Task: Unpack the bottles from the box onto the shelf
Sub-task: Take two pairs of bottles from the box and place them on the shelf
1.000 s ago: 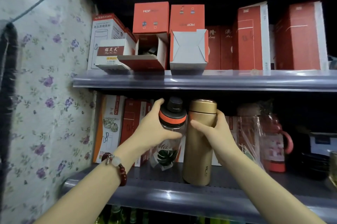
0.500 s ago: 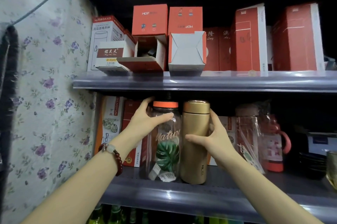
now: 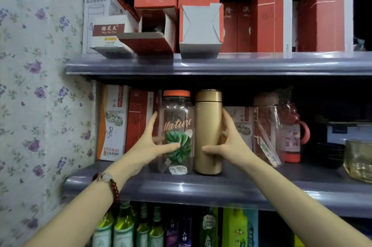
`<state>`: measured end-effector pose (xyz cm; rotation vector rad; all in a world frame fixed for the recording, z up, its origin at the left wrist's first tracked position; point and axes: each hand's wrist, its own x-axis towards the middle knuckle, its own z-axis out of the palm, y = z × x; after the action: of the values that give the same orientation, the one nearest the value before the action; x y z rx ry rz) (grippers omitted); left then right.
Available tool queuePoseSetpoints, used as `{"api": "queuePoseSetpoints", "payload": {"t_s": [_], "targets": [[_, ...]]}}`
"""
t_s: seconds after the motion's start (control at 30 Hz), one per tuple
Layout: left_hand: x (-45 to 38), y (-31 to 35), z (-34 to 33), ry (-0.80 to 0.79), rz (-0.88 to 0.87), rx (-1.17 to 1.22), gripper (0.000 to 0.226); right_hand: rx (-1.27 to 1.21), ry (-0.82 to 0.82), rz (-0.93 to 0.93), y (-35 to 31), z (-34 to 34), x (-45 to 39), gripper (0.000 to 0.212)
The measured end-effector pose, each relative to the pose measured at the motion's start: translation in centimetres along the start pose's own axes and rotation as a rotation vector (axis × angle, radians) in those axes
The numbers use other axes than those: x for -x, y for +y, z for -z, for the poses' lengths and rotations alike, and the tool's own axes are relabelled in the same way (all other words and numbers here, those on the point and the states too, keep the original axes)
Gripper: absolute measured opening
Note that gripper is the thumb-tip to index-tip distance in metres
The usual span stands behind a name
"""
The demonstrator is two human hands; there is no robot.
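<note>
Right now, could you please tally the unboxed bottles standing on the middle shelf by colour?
Clear: 2, the Nature bottle and the plastic-wrapped bottle
Gold: 1, the gold flask
Red: 1, the handled red bottle
Total: 4

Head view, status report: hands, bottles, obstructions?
Left hand on clear bottle, right hand on gold flask. Both upright on shelf, side by side. Nothing obstructing.
</note>
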<state>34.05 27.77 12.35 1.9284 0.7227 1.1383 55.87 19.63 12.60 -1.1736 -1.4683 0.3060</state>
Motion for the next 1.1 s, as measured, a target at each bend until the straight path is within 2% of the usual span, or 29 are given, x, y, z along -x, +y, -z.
{"api": "queuePoseSetpoints", "payload": {"t_s": [0.07, 0.2, 0.3, 0.37, 0.53, 0.87, 0.97, 1.1], "targets": [[0.0, -0.5, -0.2, 0.014, 0.03, -0.044, 0.114, 0.049, 0.039, -0.006, 0.5, -0.3, 0.3, 0.118], [-0.6, -0.7, -1.5, 0.134, 0.048, -0.123, 0.123, 0.18, 0.22, -0.016, 0.2, -1.7, 0.6, 0.121], [-0.9, -0.8, -2.9, 0.225, 0.038, -0.117, 0.124, 0.241, 0.286, -0.011, 0.2, -3.2, 0.4, 0.12], [-1.0, -0.9, -3.4, 0.252, 0.045, -0.12, 0.124, 0.261, 0.279, -0.028, 0.4, -3.7, 0.3, 0.12], [-1.1, -0.8, -3.1, 0.238, 0.063, -0.163, 0.122, 0.302, 0.145, -0.075, 0.7, -2.3, 0.5, 0.128], [-0.4, -0.2, -3.0, 0.217, 0.086, -0.179, 0.124, 0.31, 0.156, -0.123, -0.4, -2.4, 1.0, 0.126], [0.5, 0.3, -2.8, 0.199, 0.101, -0.207, 0.122, 0.327, 0.175, -0.125, -1.6, -2.6, 2.0, 0.119], [3.9, 0.9, -2.0, 0.325, 0.082, -0.359, 0.099, 0.388, 0.219, 0.077, -3.3, -3.3, 5.2, 0.091]]}}
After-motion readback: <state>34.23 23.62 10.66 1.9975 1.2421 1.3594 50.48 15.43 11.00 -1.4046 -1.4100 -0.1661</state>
